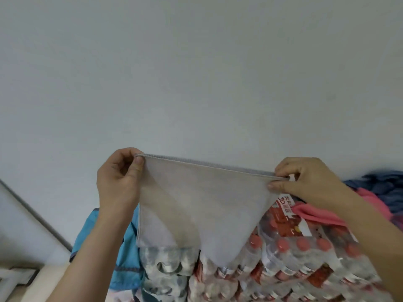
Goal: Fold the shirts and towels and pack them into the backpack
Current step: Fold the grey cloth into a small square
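Both hands, left hand (118, 177) and right hand (305, 180), pinch the grey towel (196, 205) by its top corners with fingers clamped, so it hangs flat, probably for folding.

Both bare forearms rise from the lower corners, hands held well apart at similar height. The left hand (118, 177) pinches one top corner of the towel (196, 203) between thumb and curled fingers (127, 153); the right hand (305, 179) pinches the other.
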Demonstrator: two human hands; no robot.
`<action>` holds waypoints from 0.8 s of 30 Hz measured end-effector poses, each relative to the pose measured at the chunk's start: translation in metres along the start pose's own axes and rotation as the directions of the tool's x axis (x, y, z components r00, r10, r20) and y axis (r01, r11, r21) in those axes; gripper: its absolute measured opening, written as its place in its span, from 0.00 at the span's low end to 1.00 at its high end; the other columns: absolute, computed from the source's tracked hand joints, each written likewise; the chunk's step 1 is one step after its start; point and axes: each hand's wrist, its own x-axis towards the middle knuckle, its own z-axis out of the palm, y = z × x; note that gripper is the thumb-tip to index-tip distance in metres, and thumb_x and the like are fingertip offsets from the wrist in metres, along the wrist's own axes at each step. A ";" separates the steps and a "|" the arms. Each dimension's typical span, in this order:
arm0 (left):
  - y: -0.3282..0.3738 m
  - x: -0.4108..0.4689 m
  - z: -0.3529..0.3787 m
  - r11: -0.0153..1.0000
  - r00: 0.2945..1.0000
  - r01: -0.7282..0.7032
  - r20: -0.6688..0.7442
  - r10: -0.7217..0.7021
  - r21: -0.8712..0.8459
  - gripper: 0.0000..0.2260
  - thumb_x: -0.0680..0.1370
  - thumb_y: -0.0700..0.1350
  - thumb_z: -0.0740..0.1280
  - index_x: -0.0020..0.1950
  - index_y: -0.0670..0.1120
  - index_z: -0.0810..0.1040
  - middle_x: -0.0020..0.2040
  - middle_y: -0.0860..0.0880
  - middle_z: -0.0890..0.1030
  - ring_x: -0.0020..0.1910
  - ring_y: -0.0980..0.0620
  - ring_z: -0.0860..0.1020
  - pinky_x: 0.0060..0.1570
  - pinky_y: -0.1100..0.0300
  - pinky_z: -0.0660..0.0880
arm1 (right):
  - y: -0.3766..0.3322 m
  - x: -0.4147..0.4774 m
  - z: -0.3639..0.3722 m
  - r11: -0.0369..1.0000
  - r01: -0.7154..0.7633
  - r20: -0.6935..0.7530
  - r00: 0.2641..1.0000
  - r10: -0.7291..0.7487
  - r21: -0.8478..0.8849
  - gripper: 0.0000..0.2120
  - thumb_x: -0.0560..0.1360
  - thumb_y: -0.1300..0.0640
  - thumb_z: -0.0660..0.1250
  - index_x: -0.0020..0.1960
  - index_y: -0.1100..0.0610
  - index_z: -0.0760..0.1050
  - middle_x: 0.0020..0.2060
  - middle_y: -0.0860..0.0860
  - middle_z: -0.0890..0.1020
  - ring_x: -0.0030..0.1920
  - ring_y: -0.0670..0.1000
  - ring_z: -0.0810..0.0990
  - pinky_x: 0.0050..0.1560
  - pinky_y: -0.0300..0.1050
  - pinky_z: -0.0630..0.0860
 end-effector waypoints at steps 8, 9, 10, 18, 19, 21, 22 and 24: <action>0.055 -0.056 0.006 0.990 0.994 0.019 0.107 -0.004 -0.140 0.10 0.78 0.36 0.65 0.41 0.50 0.79 0.33 0.52 0.75 0.33 0.55 0.69 0.36 0.57 0.67 | 0.009 -0.075 -0.070 0.763 -0.013 -0.092 0.991 0.094 0.647 0.24 0.51 0.43 0.83 0.37 0.58 0.81 0.34 0.53 0.81 0.28 0.48 0.78 0.28 0.36 0.76; 0.059 -0.060 0.009 0.988 0.992 0.036 0.128 -0.017 -0.152 0.10 0.78 0.36 0.65 0.41 0.50 0.79 0.33 0.52 0.75 0.32 0.55 0.69 0.35 0.56 0.66 | 0.011 -0.077 -0.075 0.729 -0.003 -0.110 0.988 0.107 0.685 0.26 0.47 0.41 0.83 0.37 0.56 0.80 0.34 0.51 0.81 0.28 0.47 0.78 0.28 0.36 0.76; 0.063 -0.063 0.013 0.986 0.988 0.051 0.150 -0.027 -0.158 0.10 0.78 0.36 0.65 0.41 0.49 0.79 0.33 0.52 0.75 0.32 0.55 0.69 0.35 0.57 0.67 | 0.014 -0.078 -0.081 0.692 0.005 -0.130 0.983 0.128 0.722 0.28 0.45 0.41 0.84 0.37 0.54 0.79 0.34 0.50 0.81 0.29 0.47 0.79 0.29 0.35 0.77; 0.020 -0.053 0.041 1.000 0.976 0.022 0.217 -0.025 0.018 0.09 0.78 0.38 0.65 0.44 0.53 0.74 0.32 0.46 0.77 0.30 0.53 0.68 0.30 0.62 0.66 | 0.048 -0.046 -0.057 0.600 -0.270 -0.024 0.900 0.435 0.753 0.10 0.67 0.69 0.73 0.46 0.60 0.80 0.40 0.56 0.79 0.34 0.46 0.81 0.35 0.34 0.79; 0.001 -0.048 0.043 0.996 0.971 0.020 0.234 -0.040 0.085 0.11 0.78 0.37 0.64 0.43 0.54 0.72 0.32 0.46 0.77 0.29 0.52 0.68 0.29 0.61 0.65 | 0.055 -0.036 -0.039 0.594 -0.329 0.003 0.876 0.482 0.734 0.07 0.69 0.70 0.71 0.44 0.61 0.79 0.39 0.56 0.79 0.35 0.47 0.81 0.35 0.34 0.79; -0.042 -0.033 0.047 0.961 0.957 0.021 0.273 -0.099 0.276 0.17 0.77 0.33 0.62 0.39 0.55 0.71 0.32 0.47 0.77 0.28 0.53 0.69 0.28 0.65 0.65 | 0.071 -0.014 0.004 0.598 -0.416 0.024 0.833 0.552 0.685 0.07 0.71 0.72 0.70 0.41 0.61 0.78 0.36 0.55 0.78 0.32 0.47 0.79 0.32 0.34 0.79; -0.062 -0.025 0.048 0.931 0.947 0.024 0.291 -0.138 0.364 0.19 0.75 0.31 0.61 0.37 0.55 0.72 0.33 0.47 0.77 0.30 0.53 0.70 0.29 0.66 0.65 | 0.080 -0.003 0.028 0.603 -0.445 0.018 0.813 0.582 0.662 0.08 0.71 0.72 0.69 0.39 0.61 0.77 0.33 0.54 0.77 0.30 0.48 0.78 0.30 0.35 0.78; -0.094 -0.010 0.050 0.880 0.930 0.026 0.312 -0.196 0.475 0.22 0.72 0.28 0.59 0.33 0.56 0.75 0.35 0.48 0.80 0.32 0.52 0.73 0.31 0.69 0.67 | 0.094 0.017 0.070 0.619 -0.486 -0.012 0.780 0.625 0.616 0.10 0.72 0.72 0.70 0.37 0.59 0.75 0.31 0.53 0.75 0.30 0.50 0.75 0.28 0.37 0.78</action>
